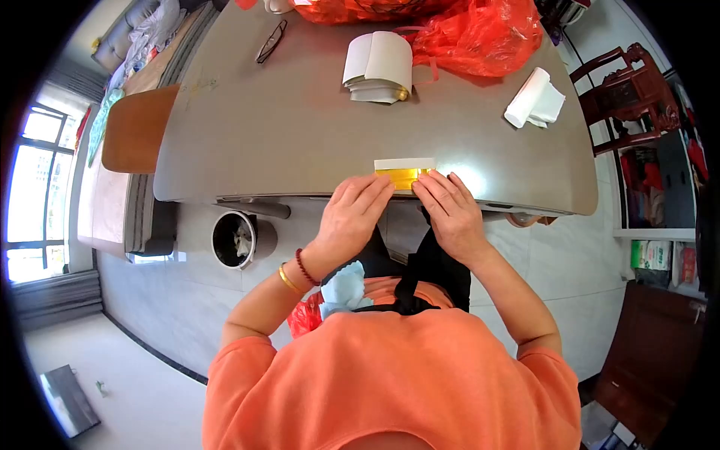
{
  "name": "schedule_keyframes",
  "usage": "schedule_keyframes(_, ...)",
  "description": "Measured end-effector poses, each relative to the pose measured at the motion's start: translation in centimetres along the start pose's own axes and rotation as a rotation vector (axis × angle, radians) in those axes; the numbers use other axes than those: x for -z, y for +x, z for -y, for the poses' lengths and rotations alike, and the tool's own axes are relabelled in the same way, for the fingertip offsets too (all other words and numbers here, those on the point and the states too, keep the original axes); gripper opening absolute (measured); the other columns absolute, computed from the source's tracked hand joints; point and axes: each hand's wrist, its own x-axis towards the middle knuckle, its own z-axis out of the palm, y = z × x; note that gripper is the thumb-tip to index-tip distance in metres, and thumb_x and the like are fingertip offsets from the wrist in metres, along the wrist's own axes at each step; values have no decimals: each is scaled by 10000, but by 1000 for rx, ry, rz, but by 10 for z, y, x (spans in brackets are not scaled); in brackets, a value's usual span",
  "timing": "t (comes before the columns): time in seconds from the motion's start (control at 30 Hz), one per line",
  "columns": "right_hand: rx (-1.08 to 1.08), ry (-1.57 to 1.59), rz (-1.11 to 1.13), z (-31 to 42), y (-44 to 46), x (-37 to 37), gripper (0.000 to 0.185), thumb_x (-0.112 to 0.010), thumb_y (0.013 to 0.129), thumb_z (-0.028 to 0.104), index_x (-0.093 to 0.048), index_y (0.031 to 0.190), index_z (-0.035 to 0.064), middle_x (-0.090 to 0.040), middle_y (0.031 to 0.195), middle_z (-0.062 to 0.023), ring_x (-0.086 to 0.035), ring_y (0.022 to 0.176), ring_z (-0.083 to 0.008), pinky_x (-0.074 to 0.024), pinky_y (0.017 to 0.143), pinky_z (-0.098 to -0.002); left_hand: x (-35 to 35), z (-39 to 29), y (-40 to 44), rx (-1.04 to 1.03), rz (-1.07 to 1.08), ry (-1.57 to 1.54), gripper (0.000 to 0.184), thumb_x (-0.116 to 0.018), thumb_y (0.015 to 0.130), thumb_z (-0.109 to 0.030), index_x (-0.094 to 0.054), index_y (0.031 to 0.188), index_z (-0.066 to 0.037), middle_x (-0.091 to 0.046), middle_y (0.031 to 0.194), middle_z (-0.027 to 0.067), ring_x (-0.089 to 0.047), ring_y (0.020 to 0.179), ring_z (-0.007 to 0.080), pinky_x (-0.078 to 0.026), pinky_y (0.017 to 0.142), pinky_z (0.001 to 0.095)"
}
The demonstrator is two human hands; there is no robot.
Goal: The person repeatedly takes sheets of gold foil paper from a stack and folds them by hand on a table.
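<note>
Our L hand point(355, 208) and R hand point(453, 215) meet at the near edge of the table point(262, 142), one at each side of a gold piece point(403, 178). Fingers on both are nearly straight, close together & angled inward, w/ the tips resting on or right by its L and R ends. Thumbs are hidden, so we can't tell if either hand pinches it from below or just presses from above; no other obj. shows in our grasp.

Gold piece lies approx. straight ahead of us, long side running L–R, w/ a white strip point(405, 163) along its far side. Can't tell if the two are joined.

Step in hand, as we judge it: flattening, folding or lining up the gold piece, prob. early on, since the white strip is uncovered. Next move calls for even pressure from both sides & edges kept parallel; too much pull from one side could skew or crease it.

Farther back we have a stack of paper point(379, 60), poss. more stock, w/ a bit of gold at its lower R corner. A white roll point(529, 99) is off to the R, and a red bag point(480, 37) sits behind, btwn the two.
</note>
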Motion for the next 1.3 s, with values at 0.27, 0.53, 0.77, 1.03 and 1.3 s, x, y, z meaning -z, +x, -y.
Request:
schedule_keyframes(0.27,-5,8,-30,14,15,5,352,-590,824,65,-632,1162,-22,-594,1207,-124,-535,1218,-281,-434,1063,-453,-3,-9,11,-41,-125,14,353,-624,779,-41,-642,1131,-15,-600,1236,102,-559,1155,288,-483,967,424)
schedule_keyframes(0.53,34,131,-64,5,13,2,353,-631,757,-7,-669,1109,-20,-629,1177,-118,-601,1156,-291,-512,990,-389,-3,13,15,-7,-125,-179,299,-667,779,-21,-661,1077,-49,-632,1098,60,-588,995,256,-490,855,376)
schedule_keyframes(0.77,17,196,-44,1,15,7,372,-625,736,-30,-686,1102,0,-609,1165,-122,-610,1107,-300,-522,947,-384,3,22,25,-144,-100,-183,274,-707,788,-62,-668,1059,-50,-647,1069,60,-596,960,264,-482,838,384)
schedule_keyframes(1.03,-16,290,-8,-1,10,5,366,-622,754,-31,-682,1113,4,-583,1200,-133,-581,1133,-315,-503,965,-416,-3,24,28,-79,-141,-249,195,-717,789,-83,-684,979,-53,-659,1042,54,-595,934,264,-485,824,382)
schedule_keyframes(1.3,50,156,-31,-7,10,4,346,-597,803,30,-672,1139,3,-632,1163,-121,-599,1131,-284,-508,988,-411,-6,16,38,117,-119,-309,117,-701,810,-82,-645,908,-49,-609,922,83,-548,854,295,-462,780,392)
